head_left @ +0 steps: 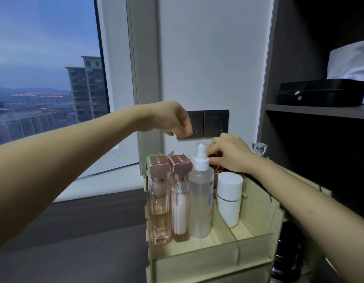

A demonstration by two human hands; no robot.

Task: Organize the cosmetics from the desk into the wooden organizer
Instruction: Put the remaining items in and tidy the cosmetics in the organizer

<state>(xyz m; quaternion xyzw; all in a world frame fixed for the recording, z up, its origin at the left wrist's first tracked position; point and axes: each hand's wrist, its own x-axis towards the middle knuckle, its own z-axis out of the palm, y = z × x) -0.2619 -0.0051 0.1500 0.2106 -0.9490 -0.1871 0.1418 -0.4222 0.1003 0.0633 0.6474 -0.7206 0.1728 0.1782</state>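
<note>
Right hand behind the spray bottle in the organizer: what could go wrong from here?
The right hand seems to grip a rose-gold item just behind the spray bottle. Its fingers are close against the tall sprayer head, so a pull could tip it into the pink bottles. The white bottle stands right below the wrist in the wooden organizer and could get knocked over.

Dusk-lit window point(44, 78) left, white wall point(213, 58), dark shelf point(318, 111) right
</note>
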